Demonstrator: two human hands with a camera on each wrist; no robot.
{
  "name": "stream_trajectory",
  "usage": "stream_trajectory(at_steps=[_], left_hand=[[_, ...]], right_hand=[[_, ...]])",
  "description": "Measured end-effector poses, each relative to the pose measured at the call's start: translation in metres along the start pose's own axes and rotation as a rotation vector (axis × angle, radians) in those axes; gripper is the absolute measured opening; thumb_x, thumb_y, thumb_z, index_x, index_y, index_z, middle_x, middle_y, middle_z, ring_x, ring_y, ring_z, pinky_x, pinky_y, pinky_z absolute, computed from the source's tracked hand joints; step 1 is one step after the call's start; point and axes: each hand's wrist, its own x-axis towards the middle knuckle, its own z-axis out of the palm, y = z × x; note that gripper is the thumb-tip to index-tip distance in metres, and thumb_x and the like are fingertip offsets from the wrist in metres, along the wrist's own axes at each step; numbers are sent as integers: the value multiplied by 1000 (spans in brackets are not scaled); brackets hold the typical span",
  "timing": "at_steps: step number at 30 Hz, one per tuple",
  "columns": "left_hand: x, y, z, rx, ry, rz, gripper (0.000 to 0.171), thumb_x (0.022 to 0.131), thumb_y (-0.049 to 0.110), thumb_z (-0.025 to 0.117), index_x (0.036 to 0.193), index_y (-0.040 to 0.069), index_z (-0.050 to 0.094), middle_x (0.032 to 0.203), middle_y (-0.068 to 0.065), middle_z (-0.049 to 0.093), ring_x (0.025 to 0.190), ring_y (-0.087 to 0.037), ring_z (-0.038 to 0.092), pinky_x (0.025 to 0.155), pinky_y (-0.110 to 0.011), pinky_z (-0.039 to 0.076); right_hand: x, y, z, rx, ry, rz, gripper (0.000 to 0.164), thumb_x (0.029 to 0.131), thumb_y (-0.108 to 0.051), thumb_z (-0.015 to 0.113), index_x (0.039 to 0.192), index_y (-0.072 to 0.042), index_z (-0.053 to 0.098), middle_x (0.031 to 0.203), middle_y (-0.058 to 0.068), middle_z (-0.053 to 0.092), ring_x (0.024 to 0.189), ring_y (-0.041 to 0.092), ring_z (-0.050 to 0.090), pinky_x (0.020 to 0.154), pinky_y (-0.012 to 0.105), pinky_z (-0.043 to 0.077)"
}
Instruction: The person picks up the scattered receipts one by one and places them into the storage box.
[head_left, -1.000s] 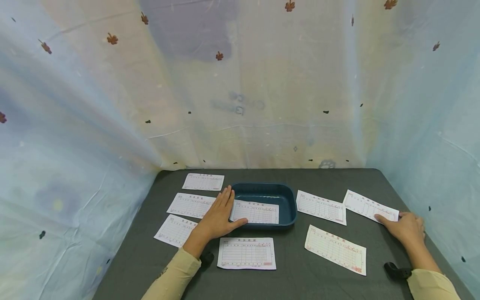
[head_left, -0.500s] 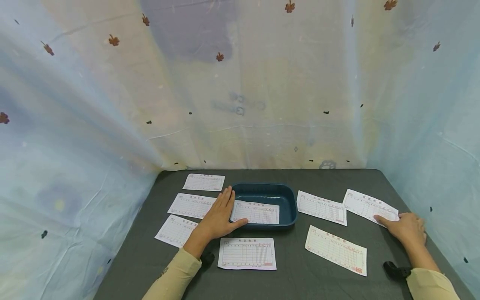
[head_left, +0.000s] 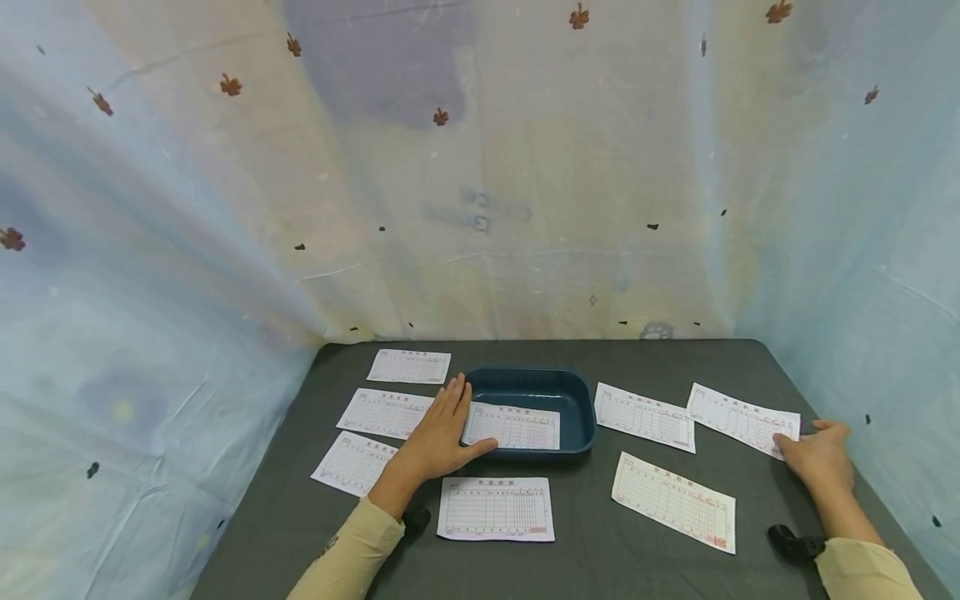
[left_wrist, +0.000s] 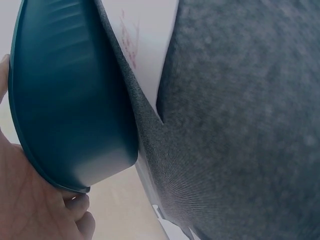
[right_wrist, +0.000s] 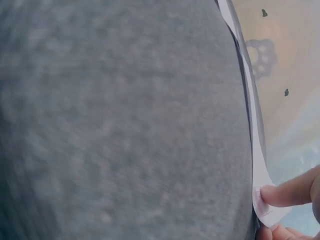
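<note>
My left hand [head_left: 438, 437] lies with straight fingers along the left rim of a dark teal tray [head_left: 581, 412]. In the left wrist view the tray [left_wrist: 75, 100] shows from its side, with the palm against its rim. A printed receipt slip [head_left: 513, 427] lies inside the tray, its left end beside my hand. At the right, my right hand [head_left: 821, 458] pinches the right end of another receipt slip [head_left: 738, 415]. Its thumb presses on top of the slip's corner [right_wrist: 267, 215], while fingertips sit at the underside in the right wrist view.
Several more slips lie on the dark grey table [head_left: 585, 533]: a left group with one slip [head_left: 408, 366] at the back, one in front [head_left: 495, 508], one right of the tray [head_left: 643, 415], and a yellowish one [head_left: 673, 502]. A patterned curtain [head_left: 525, 208] surrounds the table.
My right thumb has slid a little to the right along the slip, nearer its corner, and the slip's right end has shifted slightly. My left hand and the tray stay where they were.
</note>
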Motion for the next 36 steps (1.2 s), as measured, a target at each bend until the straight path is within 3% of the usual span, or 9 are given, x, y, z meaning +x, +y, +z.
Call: stream_trajectory(at_steps=[4,8,14,20,29,36], left_hand=[[0,0,1,-2,7,5,118,96,85,48,171,0,13,180,-17,2,167,-34,4,134,-51,11],[0,0,1,-4,14,12,118,96,85,48,171,0,13,180,-17,3,167,-34,5,134,-51,11],[0,1,2,0,4,4,119,96,86,46,171,1,11,181,-17,2,167,-31,1,135,-49,8],[-1,0,1,5,26,15,118,96,85,47,171,-1,15,180,-19,7,167,-33,4,134,-52,12],[1,-1,2,19,9,7,118,96,86,45,171,1,12,181,-16,2,167,-32,3,135,-49,9],[1,0,2,8,10,5,119,96,87,46,171,1,12,181,-15,2,167,-31,2,135,-49,8]], right_hand=[[6,4,-5,-1,18,-108,61,102,-19,63,140,22,40,117,42,63,80,40,66,60,36,44],[6,3,-8,34,49,-125,48,103,-20,63,129,19,54,92,29,68,65,9,54,56,28,41],[2,-5,-12,91,96,-91,43,105,-29,61,126,9,60,72,-14,63,61,-4,46,58,25,39],[-1,-15,-10,161,145,-99,43,107,-33,61,127,5,62,64,-40,44,60,-13,44,59,21,38],[-7,-32,-5,303,119,-110,36,105,-30,67,121,2,63,62,-44,48,61,-13,51,55,17,42],[-16,-48,1,366,40,-191,36,106,-25,69,125,5,61,70,-40,56,66,-9,58,57,15,49]])
